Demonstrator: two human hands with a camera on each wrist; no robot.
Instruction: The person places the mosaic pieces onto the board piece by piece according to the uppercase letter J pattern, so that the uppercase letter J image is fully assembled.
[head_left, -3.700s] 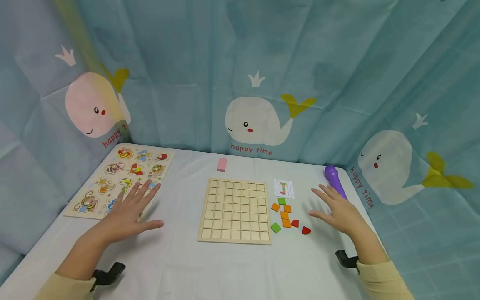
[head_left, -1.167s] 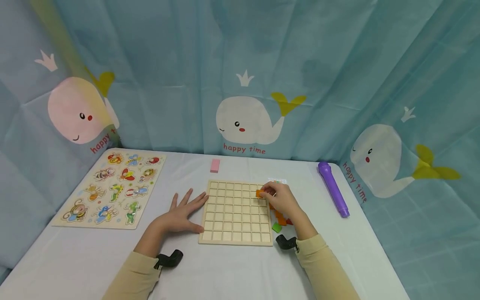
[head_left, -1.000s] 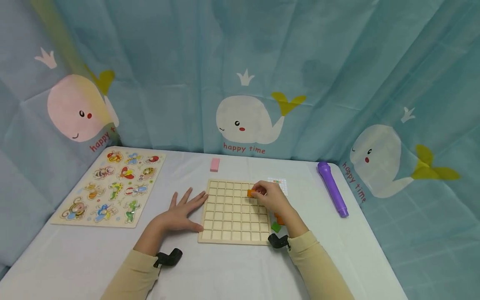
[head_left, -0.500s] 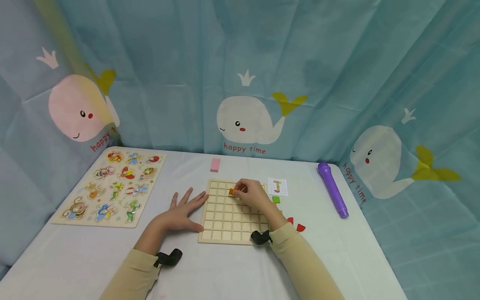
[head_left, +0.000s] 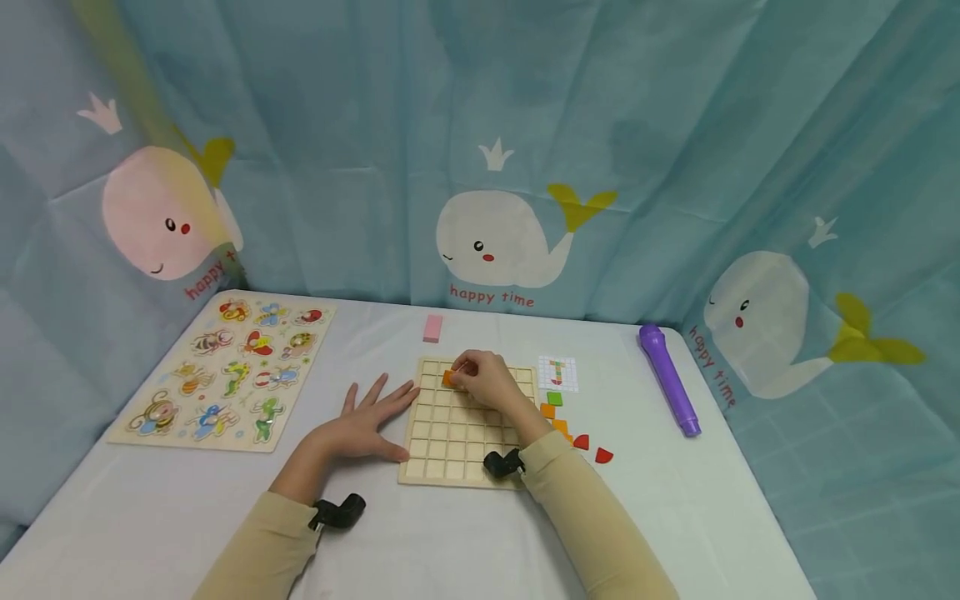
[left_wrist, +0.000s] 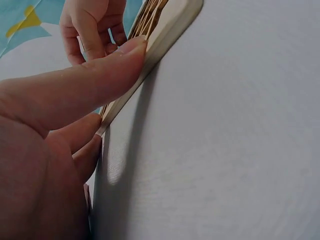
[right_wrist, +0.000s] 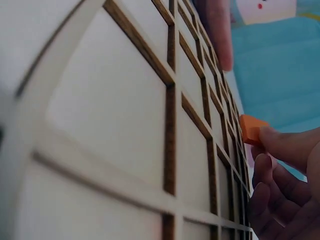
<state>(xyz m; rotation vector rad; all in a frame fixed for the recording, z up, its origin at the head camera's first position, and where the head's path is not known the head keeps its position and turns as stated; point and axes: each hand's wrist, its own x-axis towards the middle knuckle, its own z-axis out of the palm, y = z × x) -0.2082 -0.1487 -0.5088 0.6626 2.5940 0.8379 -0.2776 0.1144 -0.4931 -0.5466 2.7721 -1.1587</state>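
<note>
A wooden grid board [head_left: 444,450] lies in the middle of the table. Over its far rows my right hand [head_left: 491,383] pinches an orange square tile [head_left: 448,378] between thumb and fingers; in the right wrist view the tile [right_wrist: 252,129] stands tilted at the grid. My left hand [head_left: 363,429] is spread, its thumb and fingertips touching the board's left edge, as the left wrist view also shows. To the right of the board lie a green tile [head_left: 554,398], several orange tiles [head_left: 548,411] and two red quarter-round pieces [head_left: 603,456]. Part of this group is hidden by my right forearm.
A pattern card [head_left: 558,374] lies beyond the loose tiles. A pink block [head_left: 432,328] is behind the board. An insect puzzle board [head_left: 266,425] lies at the left, a purple microphone-shaped object [head_left: 667,379] at the right. A whale-print curtain [head_left: 337,208] closes off the back.
Both hands have come from hovering over the table to the board. The right hand has carried the orange tile leftward along the far rows. The left hand has stayed at the left edge lately.
</note>
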